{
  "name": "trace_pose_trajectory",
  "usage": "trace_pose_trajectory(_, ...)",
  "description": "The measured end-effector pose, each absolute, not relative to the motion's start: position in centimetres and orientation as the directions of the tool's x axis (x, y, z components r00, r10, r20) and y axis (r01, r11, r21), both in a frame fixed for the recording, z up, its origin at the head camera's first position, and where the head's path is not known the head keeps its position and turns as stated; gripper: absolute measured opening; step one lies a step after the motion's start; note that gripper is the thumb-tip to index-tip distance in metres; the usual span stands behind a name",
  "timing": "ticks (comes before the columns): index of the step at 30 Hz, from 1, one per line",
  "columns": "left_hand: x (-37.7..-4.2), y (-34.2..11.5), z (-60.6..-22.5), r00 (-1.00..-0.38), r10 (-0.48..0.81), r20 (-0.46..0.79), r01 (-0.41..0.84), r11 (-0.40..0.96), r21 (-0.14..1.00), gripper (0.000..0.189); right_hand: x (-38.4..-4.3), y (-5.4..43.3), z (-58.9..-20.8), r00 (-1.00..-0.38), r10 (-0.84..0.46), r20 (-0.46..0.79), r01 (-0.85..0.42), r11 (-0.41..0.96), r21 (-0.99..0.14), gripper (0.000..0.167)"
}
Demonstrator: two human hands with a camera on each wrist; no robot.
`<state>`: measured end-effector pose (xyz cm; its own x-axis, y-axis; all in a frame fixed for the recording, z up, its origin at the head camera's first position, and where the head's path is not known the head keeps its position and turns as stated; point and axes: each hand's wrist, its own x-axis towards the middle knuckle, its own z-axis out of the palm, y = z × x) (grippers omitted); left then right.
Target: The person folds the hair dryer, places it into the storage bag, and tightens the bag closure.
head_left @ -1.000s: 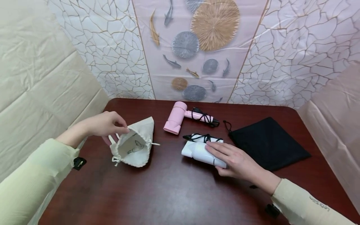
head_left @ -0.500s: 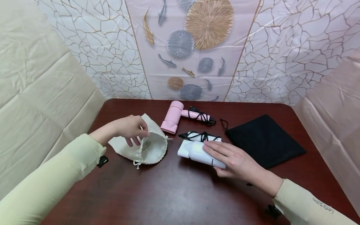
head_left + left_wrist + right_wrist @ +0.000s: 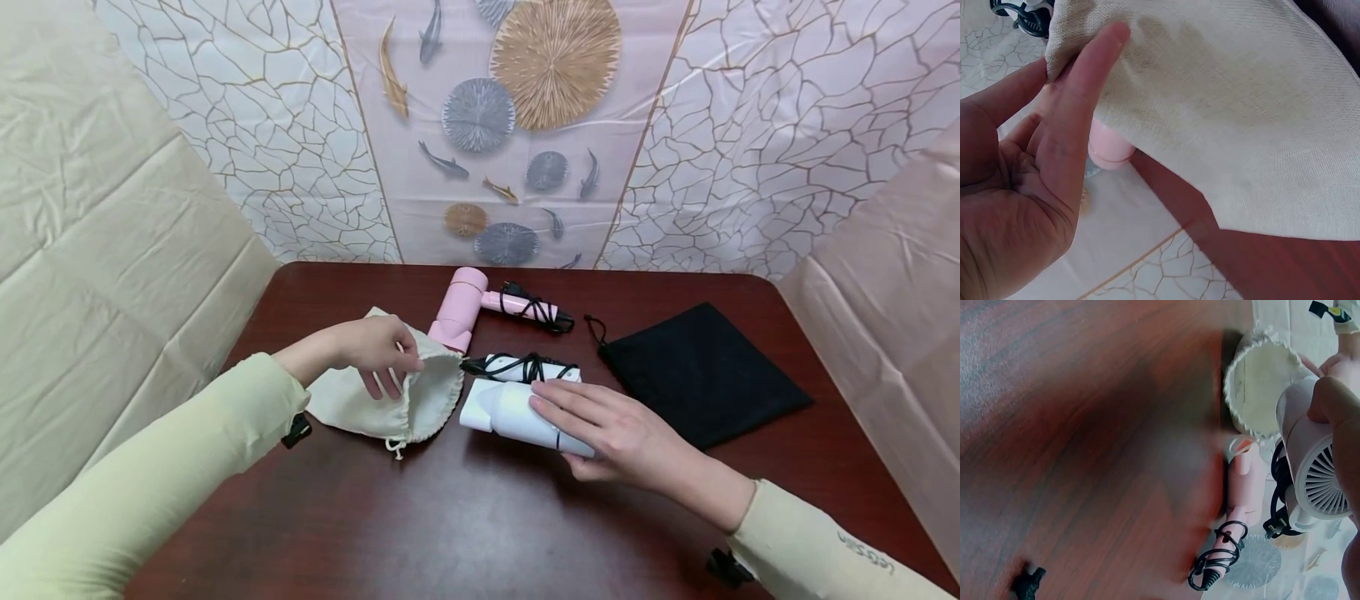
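Pinching cream bag (image 3: 348, 408), left fingers (image 3: 1085, 81) now nearer white hair dryer (image 3: 512, 410).

Brought cream drawstring bag (image 3: 348, 402) rightward with left hand (image 3: 378, 352). Swung bag's mouth round from facing camera to facing white hair dryer (image 3: 512, 412). Nudged white hair dryer slightly left with right hand (image 3: 630, 429). Narrowed gap between both nearly to nothing, in head view. Now overlapping nozzle end of pink hair dryer (image 3: 459, 304) with bag there.
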<state>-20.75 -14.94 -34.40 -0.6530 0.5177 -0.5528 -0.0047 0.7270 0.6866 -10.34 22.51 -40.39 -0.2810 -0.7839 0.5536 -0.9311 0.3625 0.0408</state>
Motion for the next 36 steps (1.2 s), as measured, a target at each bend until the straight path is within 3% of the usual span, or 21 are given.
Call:
trace_pose_trajectory(7,-20.7,-14.8,-35.2,-0.660,0.515,-0.547,-0.087,0.671,0.736,0.017,-10.2,21.8,-41.0,-0.278,-0.801,0.530,-0.937,0.347,0.032,0.058)
trace_pose_trajectory(13,-20.4,-14.7,-35.8,-0.678,0.503,-0.536,-0.119,0.644,0.756,0.016,-10.4,20.8,-41.7,-0.290,-0.818,0.497,-0.943,0.332,-0.004,0.071)
trace_pose_trajectory(20,-20.3,-14.8,-36.0,-0.681,0.497,-0.537,-0.139,0.633,0.762,0.016,-11.1,19.6,-42.6,-0.263,-0.815,0.516,-0.949,0.314,0.012,0.075)
trace_pose_trajectory(36,-20.0,-14.4,-35.7,-0.623,0.538,-0.568,-0.104,0.662,0.742,0.014,-12.7,18.2,-43.7,-0.220,-0.836,0.503,-0.953,0.294,0.070,0.081)
